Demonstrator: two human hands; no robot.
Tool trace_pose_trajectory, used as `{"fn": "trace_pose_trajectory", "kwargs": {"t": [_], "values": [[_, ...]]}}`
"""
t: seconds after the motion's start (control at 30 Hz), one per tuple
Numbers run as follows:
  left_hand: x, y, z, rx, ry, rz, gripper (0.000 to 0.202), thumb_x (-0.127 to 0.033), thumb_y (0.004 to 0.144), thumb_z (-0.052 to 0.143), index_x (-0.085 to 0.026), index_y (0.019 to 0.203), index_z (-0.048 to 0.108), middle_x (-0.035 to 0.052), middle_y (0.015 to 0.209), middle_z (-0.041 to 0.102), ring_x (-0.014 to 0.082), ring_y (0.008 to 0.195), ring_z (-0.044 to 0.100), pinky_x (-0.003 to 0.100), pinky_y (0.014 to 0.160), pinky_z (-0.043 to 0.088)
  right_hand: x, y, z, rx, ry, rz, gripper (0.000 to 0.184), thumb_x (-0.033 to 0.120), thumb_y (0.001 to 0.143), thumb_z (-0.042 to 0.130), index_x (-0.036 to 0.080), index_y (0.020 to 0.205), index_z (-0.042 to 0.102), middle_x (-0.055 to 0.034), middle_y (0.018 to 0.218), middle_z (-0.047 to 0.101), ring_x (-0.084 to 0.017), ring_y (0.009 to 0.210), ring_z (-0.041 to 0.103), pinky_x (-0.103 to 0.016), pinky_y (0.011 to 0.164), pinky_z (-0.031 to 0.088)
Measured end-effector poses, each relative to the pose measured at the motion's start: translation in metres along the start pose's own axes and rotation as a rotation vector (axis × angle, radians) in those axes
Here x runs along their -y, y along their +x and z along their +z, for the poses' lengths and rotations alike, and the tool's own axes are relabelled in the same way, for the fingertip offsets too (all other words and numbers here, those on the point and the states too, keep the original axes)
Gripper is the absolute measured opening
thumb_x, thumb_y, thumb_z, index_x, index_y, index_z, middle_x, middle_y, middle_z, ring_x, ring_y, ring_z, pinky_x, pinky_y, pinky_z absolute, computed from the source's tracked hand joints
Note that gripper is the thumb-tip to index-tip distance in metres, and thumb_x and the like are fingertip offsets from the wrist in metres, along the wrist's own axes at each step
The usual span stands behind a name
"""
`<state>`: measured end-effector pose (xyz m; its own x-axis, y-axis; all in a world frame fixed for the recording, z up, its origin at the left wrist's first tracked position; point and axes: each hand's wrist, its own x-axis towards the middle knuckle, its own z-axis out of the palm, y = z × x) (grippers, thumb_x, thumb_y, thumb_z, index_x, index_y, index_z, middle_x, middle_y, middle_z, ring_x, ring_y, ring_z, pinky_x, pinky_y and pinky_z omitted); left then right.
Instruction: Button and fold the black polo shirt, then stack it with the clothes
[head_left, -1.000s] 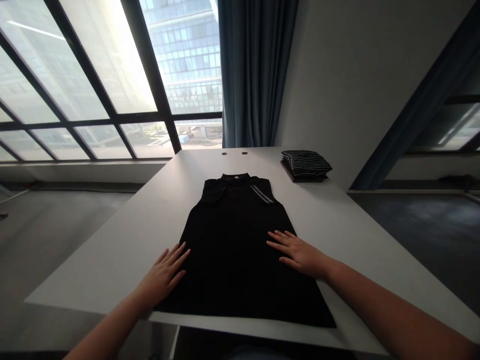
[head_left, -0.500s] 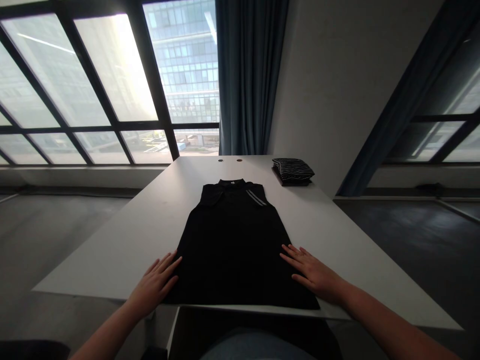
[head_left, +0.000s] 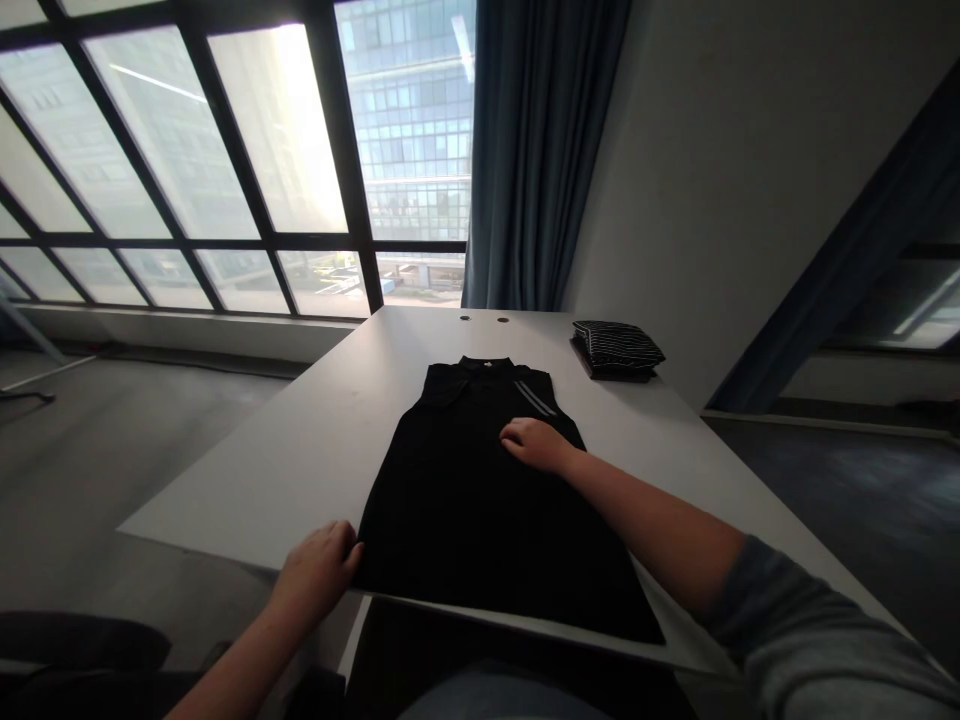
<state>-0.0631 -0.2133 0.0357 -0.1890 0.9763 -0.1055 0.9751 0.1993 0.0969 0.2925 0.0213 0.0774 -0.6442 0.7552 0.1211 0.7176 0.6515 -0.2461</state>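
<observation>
A black shirt (head_left: 465,500) with grey shoulder stripes lies flat on the white table (head_left: 330,440), collar pointing away from me and sleeves folded in. My left hand (head_left: 319,570) grips the shirt's near left corner at the table's front edge, fingers curled over the hem. My right hand (head_left: 531,444) reaches forward and rests on the upper middle of the shirt, just below the striped shoulder, fingers bent down onto the cloth.
A folded dark striped garment (head_left: 616,348) sits at the far right of the table, beside the wall. Two small round holes (head_left: 484,319) mark the table's far edge. A blue curtain (head_left: 536,150) and large windows stand behind.
My right hand has gone from the shirt's lower right edge up to its upper middle. My left hand has slid to the near left corner and curled its fingers closed there.
</observation>
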Motion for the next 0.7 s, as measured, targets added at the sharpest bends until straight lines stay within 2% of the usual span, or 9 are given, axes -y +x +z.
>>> {"fn": "trace_pose_trajectory", "kwargs": {"t": [0.17, 0.27, 0.33, 0.43, 0.57, 0.7], "values": [[-0.002, 0.001, -0.003, 0.037, -0.175, -0.119, 0.015, -0.032, 0.099, 0.050, -0.025, 0.110, 0.056, 0.0053, 0.103, 0.076, 0.0216, 0.091, 0.072, 0.031, 0.076, 0.046, 0.031, 0.139, 0.009, 0.105, 0.051, 0.066, 0.034, 0.019, 0.099, 0.049, 0.016, 0.120, 0.076, -0.0062, 0.126, 0.073, -0.019, 0.116, 0.067, -0.025, 0.103, 0.048], [0.002, -0.001, -0.005, 0.053, -0.308, -0.155, 0.027, -0.029, 0.096, 0.055, -0.025, 0.123, 0.053, 0.0043, 0.109, 0.076, 0.0194, 0.093, 0.073, 0.029, 0.078, 0.048, 0.049, 0.202, 0.025, 0.156, 0.052, 0.062, 0.040, 0.017, 0.099, 0.047, 0.015, 0.130, 0.072, -0.0084, 0.134, 0.070, -0.020, 0.118, 0.066, -0.025, 0.103, 0.048], [0.003, -0.004, -0.007, 0.095, -0.339, -0.177, 0.027, -0.030, 0.094, 0.058, -0.025, 0.121, 0.056, 0.0038, 0.106, 0.076, 0.0202, 0.095, 0.073, 0.029, 0.080, 0.048, 0.058, 0.233, 0.038, 0.209, 0.045, 0.058, 0.040, 0.018, 0.099, 0.050, 0.015, 0.132, 0.072, -0.0094, 0.136, 0.069, -0.021, 0.119, 0.066, -0.026, 0.104, 0.048], [0.003, -0.008, -0.011, 0.159, -0.301, -0.192, 0.013, -0.034, 0.095, 0.057, -0.026, 0.104, 0.063, 0.0045, 0.101, 0.077, 0.0230, 0.097, 0.073, 0.031, 0.079, 0.046, 0.066, 0.265, 0.060, 0.274, 0.020, 0.061, 0.038, 0.026, 0.101, 0.052, 0.016, 0.132, 0.071, -0.0112, 0.137, 0.068, -0.024, 0.123, 0.064, -0.030, 0.108, 0.047], [-0.002, -0.012, -0.018, 0.178, -0.268, -0.193, 0.014, -0.037, 0.097, 0.054, -0.026, 0.093, 0.063, 0.0043, 0.099, 0.077, 0.0240, 0.096, 0.072, 0.032, 0.076, 0.043, 0.069, 0.285, 0.084, 0.323, -0.033, 0.123, 0.046, 0.042, 0.103, 0.051, 0.013, 0.136, 0.066, -0.0163, 0.136, 0.067, -0.028, 0.125, 0.063, -0.036, 0.106, 0.049], [-0.005, -0.014, -0.023, 0.156, -0.278, -0.183, 0.012, -0.034, 0.097, 0.054, -0.026, 0.092, 0.062, 0.0035, 0.099, 0.077, 0.0235, 0.096, 0.071, 0.032, 0.076, 0.042, 0.069, 0.292, 0.099, 0.316, -0.094, 0.187, 0.048, 0.032, 0.098, 0.057, 0.009, 0.140, 0.061, -0.0220, 0.138, 0.063, -0.029, 0.127, 0.061, -0.038, 0.105, 0.050]]}}
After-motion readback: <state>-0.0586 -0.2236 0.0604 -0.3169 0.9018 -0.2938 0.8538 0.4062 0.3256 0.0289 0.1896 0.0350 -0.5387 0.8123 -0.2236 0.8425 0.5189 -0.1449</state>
